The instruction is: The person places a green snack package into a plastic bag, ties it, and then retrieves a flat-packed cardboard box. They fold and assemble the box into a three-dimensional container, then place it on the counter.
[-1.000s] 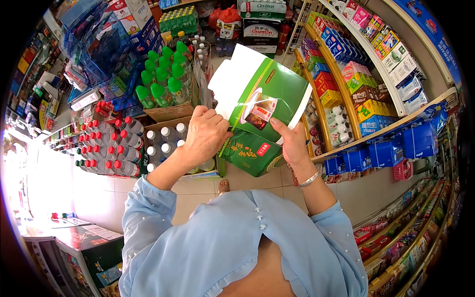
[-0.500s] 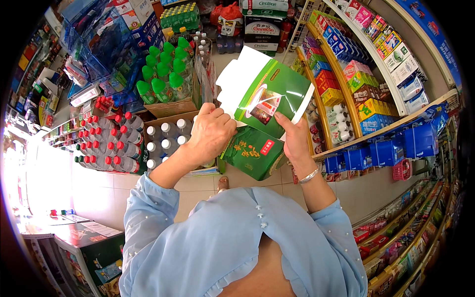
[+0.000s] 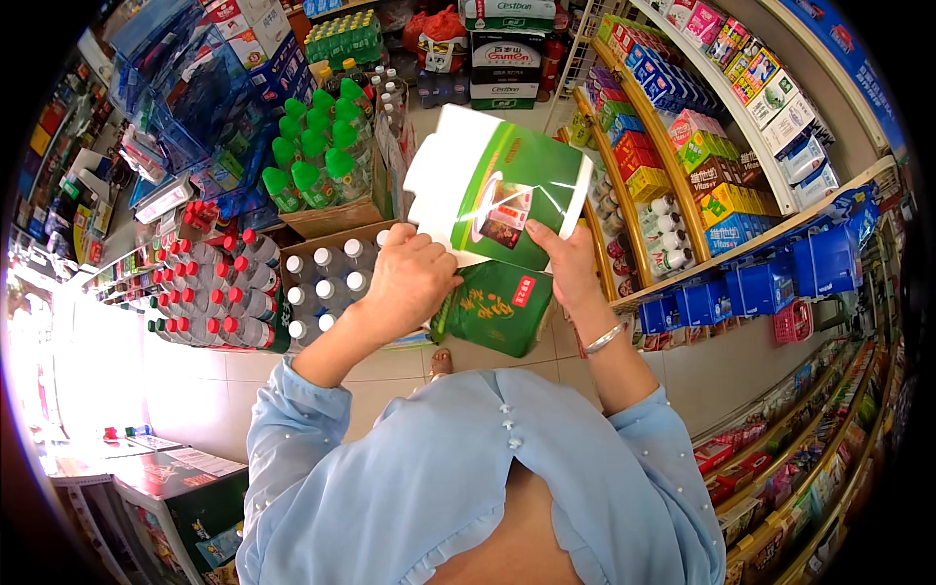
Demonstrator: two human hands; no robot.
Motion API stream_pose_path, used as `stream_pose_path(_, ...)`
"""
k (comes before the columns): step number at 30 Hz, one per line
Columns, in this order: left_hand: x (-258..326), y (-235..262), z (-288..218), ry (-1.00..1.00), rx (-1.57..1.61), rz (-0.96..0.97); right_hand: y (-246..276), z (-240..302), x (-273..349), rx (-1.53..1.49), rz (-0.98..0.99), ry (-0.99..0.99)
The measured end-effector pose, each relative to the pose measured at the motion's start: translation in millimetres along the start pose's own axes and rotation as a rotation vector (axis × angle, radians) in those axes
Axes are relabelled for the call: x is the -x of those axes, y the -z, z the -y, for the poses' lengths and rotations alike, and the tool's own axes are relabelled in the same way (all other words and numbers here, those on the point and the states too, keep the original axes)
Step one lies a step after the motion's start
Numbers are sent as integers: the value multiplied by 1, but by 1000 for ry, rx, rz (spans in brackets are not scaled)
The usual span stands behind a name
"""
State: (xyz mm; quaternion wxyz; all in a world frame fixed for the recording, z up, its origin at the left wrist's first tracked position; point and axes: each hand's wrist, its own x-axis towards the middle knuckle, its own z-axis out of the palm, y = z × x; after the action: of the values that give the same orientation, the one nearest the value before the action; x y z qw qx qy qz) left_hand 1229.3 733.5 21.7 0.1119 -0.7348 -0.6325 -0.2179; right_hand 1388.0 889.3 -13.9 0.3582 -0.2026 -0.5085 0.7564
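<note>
A green cardboard carton with white inner flaps is held up in front of me, its flaps spread toward the upper left. My left hand is closed on the lower left edge, fingers bent and pinching the card. On the right, my right hand grips the edge, thumb pressed on the printed face and the other fingers hidden behind. A second green panel with a red label hangs below, between the hands; whether it joins the upper panel is hidden.
Green-capped bottles stand in a cardboard box to the left, with red-capped bottles and white-capped bottles nearer. Boxed drinks fill the shelf at right, above blue bins. A counter stands lower left.
The carton and my right hand have shifted a little left, and its upper panel has tilted slightly. My left hand has lowered slightly. Both hands keep their hold.
</note>
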Motion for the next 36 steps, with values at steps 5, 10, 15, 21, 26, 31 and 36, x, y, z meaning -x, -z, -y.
stream_pose_path(5,-32,29,-12,3,149,-161,5,27,-14,614,410,-201)
stream_pose_path(10,-74,32,-11,-262,170,119,-20,13,-12,879,657,275)
stream_pose_path(15,-80,22,10,-93,208,688,-23,35,-4,973,825,-57)
stream_pose_path(21,-70,21,15,39,272,468,-15,56,13,1632,677,150)
stream_pose_path(26,-62,16,15,59,394,289,-4,53,18,1586,580,252)
stream_pose_path(31,-61,20,16,286,448,239,5,32,18,1516,378,404)
stream_pose_path(36,-53,16,28,529,562,174,11,19,32,1531,360,542)
